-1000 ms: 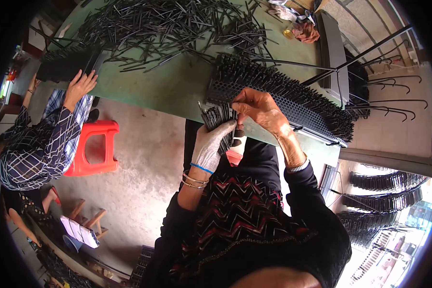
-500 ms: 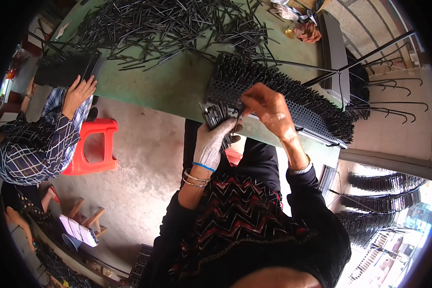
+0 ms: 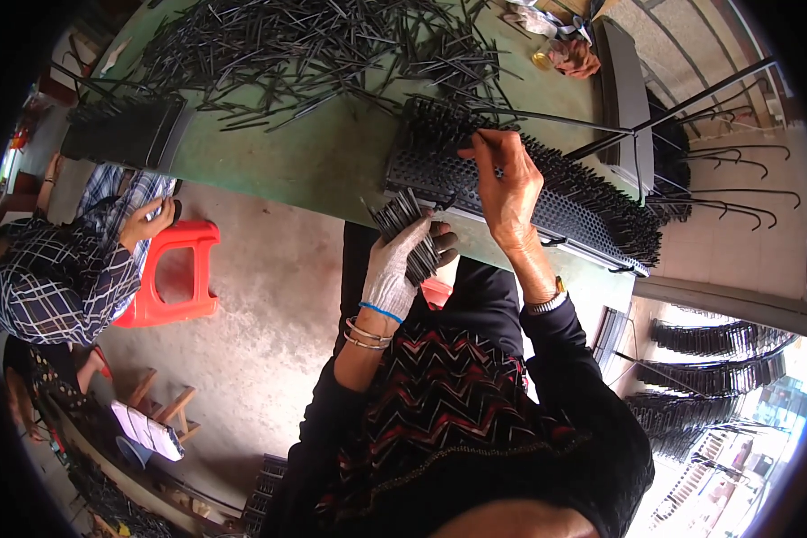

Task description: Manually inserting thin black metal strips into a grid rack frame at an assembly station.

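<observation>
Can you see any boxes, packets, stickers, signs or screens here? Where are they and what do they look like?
No sign, sticker or screen shows clearly.
Crumpled packets or wrappers: far table edge, whitish, too small to tell apart.
Flat white packet or pad: low on the floor at left, rectangular, with dark marks.

A green worktop point(image 3: 332, 157) slants across the upper part of the view, above a bare, stained concrete floor point(image 3: 269, 332). A red plastic stool point(image 3: 172, 273) stands on the floor beside the worktop's edge, with a small wooden stool point(image 3: 166, 408) nearer the lower left. On the right, a pale tiled wall point(image 3: 735, 242) carries black metal hooks point(image 3: 744, 193), and strong daylight floods in at the lower right corner.
</observation>
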Tool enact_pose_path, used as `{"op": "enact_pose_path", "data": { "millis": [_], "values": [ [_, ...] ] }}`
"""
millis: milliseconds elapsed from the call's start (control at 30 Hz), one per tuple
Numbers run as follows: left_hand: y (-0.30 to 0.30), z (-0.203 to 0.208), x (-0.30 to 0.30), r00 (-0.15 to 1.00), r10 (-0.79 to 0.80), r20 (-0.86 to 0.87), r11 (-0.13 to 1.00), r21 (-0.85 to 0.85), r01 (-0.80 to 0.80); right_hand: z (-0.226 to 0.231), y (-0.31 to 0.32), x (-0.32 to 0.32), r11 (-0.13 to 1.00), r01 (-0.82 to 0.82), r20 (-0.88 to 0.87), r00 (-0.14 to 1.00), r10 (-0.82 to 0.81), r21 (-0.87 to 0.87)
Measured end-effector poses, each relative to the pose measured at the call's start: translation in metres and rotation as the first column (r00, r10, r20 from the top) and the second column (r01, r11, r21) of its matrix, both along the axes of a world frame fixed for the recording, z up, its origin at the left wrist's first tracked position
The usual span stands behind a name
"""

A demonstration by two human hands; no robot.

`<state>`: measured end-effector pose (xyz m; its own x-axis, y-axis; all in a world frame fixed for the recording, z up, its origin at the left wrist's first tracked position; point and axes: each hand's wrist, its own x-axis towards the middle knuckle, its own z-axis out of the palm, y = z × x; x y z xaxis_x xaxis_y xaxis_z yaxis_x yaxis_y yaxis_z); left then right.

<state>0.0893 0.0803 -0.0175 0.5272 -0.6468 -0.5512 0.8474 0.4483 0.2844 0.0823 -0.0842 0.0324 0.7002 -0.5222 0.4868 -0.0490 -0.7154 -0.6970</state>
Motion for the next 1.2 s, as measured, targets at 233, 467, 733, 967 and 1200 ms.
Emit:
{"op": "enact_pose_path", "data": {
  "millis": [233,467,733,967,1200],
  "values": [
    [0.000,0.004,-0.002,0.999,-0.024,0.032,0.999,0.048,0.023,-0.013,-0.001,0.000,0.998,0.021,0.051,0.999,-0.018,-0.064],
    [0.002,0.000,-0.006,0.998,-0.025,0.049,0.999,0.029,0.023,-0.019,0.003,-0.008,0.979,0.003,0.029,1.000,0.003,-0.202],
    [0.000,0.006,-0.007,0.998,-0.040,0.041,0.997,0.074,0.037,-0.010,-0.007,0.002,0.999,-0.028,-0.122,0.992,0.026,-0.019],
    [0.001,0.008,-0.007,0.998,-0.046,0.033,0.997,0.070,0.043,-0.010,-0.006,0.014,0.968,-0.157,-0.138,0.982,0.131,-0.196],
    [0.002,0.017,-0.007,0.998,-0.028,0.063,0.993,0.112,0.021,-0.022,-0.007,0.015,0.963,-0.058,-0.086,0.996,0.037,-0.262]
  ]
}}
